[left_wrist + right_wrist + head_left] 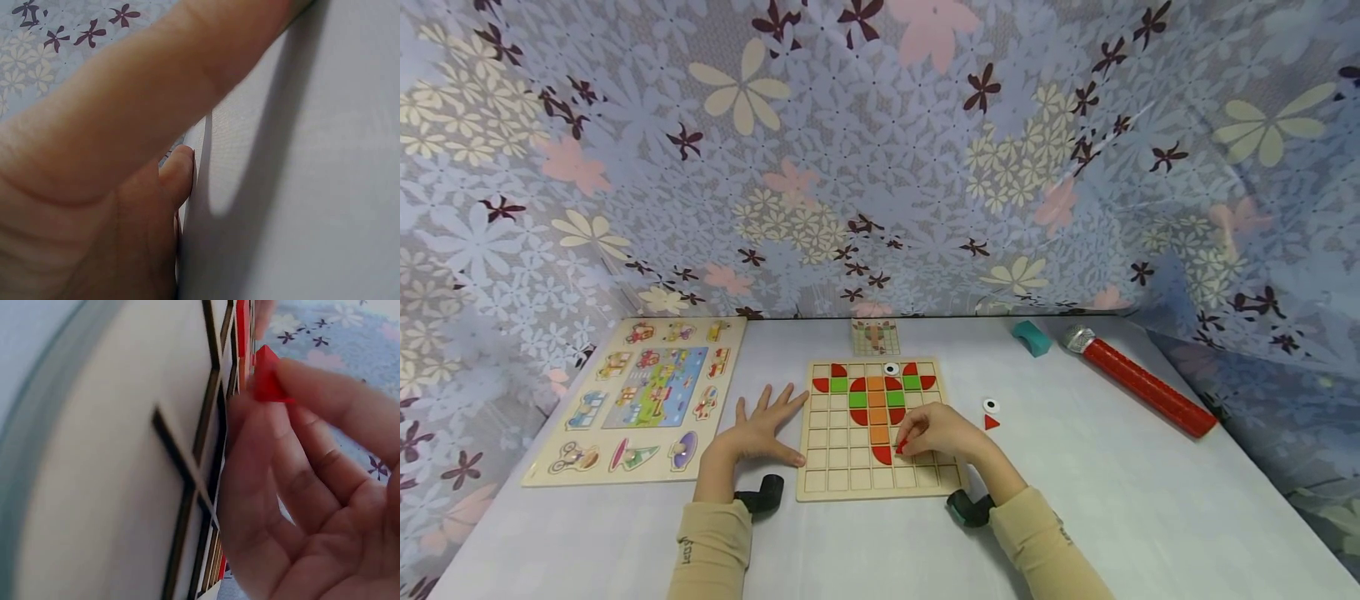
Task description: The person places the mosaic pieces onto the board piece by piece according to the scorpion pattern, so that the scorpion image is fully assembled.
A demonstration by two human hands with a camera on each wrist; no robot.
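A square wooden grid board (pixel 816 482) lies on the table with a pattern in its cells: a column of orange squares (pixel 877 417), green squares (pixel 838 384), red quarter circles (pixel 882 455) and an eye disc (pixel 891 368) at the top. My right hand (pixel 943 429) is over the board's lower right part, pinching a small red piece (pixel 269 378) between thumb and fingertips. That piece is close to the red quarter circle below the orange column. With fingers spread, my left hand (pixel 756 437) rests at the board's left edge.
A picture card (pixel 875 337) stands behind the board. Right of it lie another eye disc (pixel 991 406), a red triangle (pixel 992 422), a teal arched block (pixel 1032 339) and a red microphone (pixel 1142 385). A wooden picture puzzle (pixel 542 462) occupies the left side.
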